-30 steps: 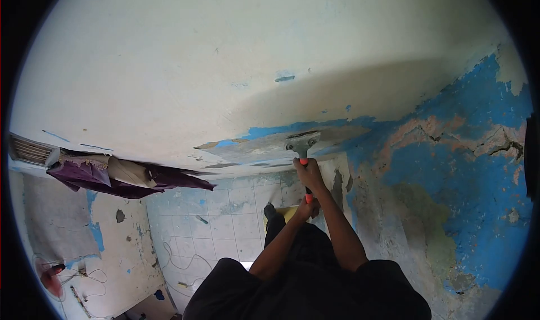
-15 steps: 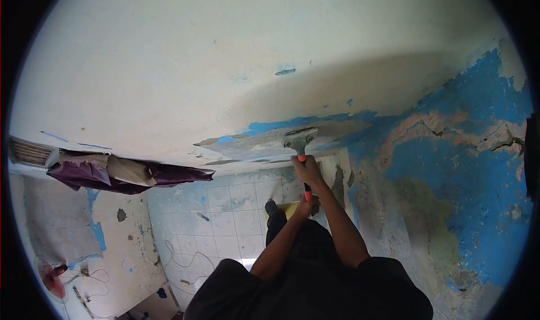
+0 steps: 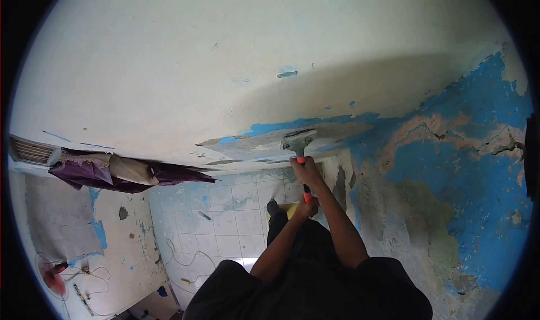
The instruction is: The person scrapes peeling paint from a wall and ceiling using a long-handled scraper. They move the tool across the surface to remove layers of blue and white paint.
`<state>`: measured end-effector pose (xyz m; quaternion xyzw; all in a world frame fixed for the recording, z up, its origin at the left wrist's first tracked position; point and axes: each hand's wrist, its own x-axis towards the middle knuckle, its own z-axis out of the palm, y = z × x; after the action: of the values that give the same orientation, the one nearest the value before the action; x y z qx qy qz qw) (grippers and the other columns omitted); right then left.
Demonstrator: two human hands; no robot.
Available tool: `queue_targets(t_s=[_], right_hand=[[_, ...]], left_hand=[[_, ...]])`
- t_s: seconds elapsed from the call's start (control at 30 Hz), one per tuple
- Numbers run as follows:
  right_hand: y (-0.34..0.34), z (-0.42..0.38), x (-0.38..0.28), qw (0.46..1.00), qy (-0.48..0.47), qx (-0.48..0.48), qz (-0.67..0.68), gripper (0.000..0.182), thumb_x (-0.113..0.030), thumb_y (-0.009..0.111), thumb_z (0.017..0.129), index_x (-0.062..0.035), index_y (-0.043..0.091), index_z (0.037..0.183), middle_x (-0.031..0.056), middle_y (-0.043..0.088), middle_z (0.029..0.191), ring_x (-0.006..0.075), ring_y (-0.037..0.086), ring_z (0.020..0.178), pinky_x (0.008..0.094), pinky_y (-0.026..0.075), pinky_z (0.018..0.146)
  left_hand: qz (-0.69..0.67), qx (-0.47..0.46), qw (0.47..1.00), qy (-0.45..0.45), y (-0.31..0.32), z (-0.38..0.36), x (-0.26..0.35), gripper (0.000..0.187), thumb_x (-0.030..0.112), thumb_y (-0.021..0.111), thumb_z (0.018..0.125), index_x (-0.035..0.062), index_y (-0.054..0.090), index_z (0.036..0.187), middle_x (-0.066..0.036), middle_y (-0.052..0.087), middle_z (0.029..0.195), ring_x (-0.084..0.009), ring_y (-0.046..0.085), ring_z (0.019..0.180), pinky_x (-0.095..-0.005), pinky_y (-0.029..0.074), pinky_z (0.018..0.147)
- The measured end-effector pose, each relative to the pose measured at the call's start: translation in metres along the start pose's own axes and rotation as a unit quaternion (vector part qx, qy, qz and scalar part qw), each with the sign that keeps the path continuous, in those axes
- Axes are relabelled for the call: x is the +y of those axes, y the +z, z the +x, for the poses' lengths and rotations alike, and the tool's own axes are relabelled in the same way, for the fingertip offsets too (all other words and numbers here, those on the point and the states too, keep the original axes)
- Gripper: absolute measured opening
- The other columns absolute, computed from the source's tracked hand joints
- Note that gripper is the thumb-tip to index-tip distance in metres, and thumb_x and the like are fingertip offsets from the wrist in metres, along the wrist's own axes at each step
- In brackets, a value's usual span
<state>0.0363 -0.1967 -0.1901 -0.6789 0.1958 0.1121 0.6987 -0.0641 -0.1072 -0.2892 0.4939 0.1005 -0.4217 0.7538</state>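
Both my hands grip a long-handled scraper with a wide metal head and a red and black handle. My right hand is wrapped round the handle just below the head. Lower down, near the handle's end, my left hand is closed on it as well. The head lies up against a bare grey strip of wall edged with blue paint; whether the blade touches is hard to tell. Above that strip the wall is still coated in pale paint.
Cracked blue wall rises on my right. Purple and beige cloth hangs at left beside a vent. Below are floor tiles with a cable, and a yellow surface by my foot. A fan stands lower left.
The view has shifted slightly. Against the wall, the scraper head sits a touch farther left; both hands keep the same hold on the handle.
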Motion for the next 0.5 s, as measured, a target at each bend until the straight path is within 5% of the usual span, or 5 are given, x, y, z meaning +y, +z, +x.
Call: queue_targets(t_s=[0.5], right_hand=[[0.010, 0.001, -0.003, 1.000, 0.006, -0.008, 0.018, 0.040, -0.031, 0.057, 0.084, -0.0032, 0.049, 0.057, 0.0009, 0.044, 0.046, 0.0123, 0.045, 0.038, 0.0308, 0.035, 0.038]], left_hand=[[0.018, 0.018, 1.000, -0.003, -0.011, -0.008, 0.006, 0.012, 0.008, 0.055, 0.073, 0.0062, 0.047, 0.064, -0.001, 0.041, 0.048, -0.0121, 0.039, 0.036, -0.0269, 0.028, 0.035]])
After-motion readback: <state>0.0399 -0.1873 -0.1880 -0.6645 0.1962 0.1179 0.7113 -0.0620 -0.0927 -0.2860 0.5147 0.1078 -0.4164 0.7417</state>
